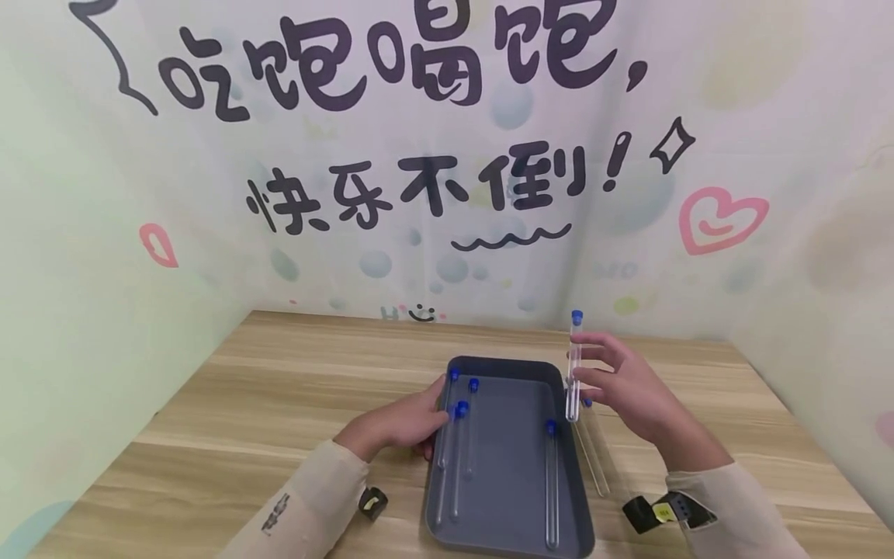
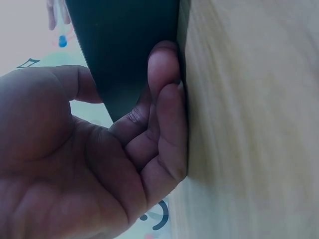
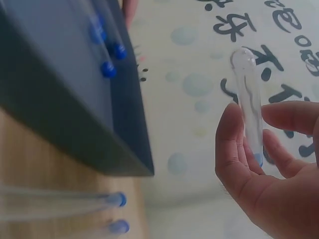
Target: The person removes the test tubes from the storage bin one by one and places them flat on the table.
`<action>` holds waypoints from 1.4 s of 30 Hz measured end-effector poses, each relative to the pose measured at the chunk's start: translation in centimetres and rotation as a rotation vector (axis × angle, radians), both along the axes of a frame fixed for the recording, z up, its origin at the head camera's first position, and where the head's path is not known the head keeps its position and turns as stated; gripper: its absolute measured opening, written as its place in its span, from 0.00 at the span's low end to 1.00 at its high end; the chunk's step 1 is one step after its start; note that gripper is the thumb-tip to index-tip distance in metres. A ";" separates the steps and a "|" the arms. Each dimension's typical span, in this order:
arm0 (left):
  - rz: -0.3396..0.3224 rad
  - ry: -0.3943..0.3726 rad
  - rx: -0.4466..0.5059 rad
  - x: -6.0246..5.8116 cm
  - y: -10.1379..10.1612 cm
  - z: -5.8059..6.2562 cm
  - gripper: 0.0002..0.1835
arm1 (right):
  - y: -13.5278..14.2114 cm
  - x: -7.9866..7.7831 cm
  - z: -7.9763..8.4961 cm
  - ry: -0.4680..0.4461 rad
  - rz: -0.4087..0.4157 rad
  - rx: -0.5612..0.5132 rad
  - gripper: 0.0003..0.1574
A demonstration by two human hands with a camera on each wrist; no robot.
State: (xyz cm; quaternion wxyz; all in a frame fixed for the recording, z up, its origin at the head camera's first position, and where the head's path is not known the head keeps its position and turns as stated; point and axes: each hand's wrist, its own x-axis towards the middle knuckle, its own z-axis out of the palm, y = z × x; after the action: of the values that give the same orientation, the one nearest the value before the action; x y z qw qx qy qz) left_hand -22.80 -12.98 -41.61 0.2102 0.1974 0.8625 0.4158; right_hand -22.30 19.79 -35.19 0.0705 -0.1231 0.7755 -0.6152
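My right hand (image 1: 628,384) holds a clear test tube (image 1: 575,365) with a blue cap between thumb and fingers. The tube stands upright, cap up, over the right rim of a dark grey tray (image 1: 510,466). In the right wrist view the same tube (image 3: 248,89) shows its rounded end clear of the fingertips. My left hand (image 1: 408,419) grips the tray's left side, the thumb at the rim and the other fingers curled low against the outer wall (image 2: 124,45). Inside the tray, several capped tubes (image 1: 457,466) lie along the left, and one tube (image 1: 552,489) lies along the right.
Two more blue-capped tubes, one with its cap (image 3: 117,199) nearer the tray, lie on the wooden table (image 1: 279,404) right of the tray. A printed cloth backdrop (image 1: 349,272) hangs behind the table's far edge.
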 end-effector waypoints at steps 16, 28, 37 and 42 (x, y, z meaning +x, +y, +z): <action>-0.021 0.030 -0.008 0.0 0.0 0.2 0.36 | 4.2 0.3 -2.6 -0.014 0.025 -0.051 0.19; -0.020 0.022 0.000 0.0 0.0 -0.1 0.37 | 6.1 -0.2 -3.7 -0.053 0.071 -0.004 0.15; -0.021 0.020 0.000 -0.2 0.0 -0.2 0.37 | 7.0 -0.9 -4.8 -0.111 0.063 0.088 0.20; -0.017 0.015 -0.005 -0.3 0.0 -0.2 0.37 | 7.3 -1.2 -5.2 -0.146 0.064 0.117 0.24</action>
State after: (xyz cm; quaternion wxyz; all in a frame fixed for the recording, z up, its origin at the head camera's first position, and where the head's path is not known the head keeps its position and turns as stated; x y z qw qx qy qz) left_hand -23.11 -12.94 -41.81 0.2078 0.2071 0.8635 0.4103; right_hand -23.49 27.09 -40.42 0.1533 -0.0984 0.7988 -0.5734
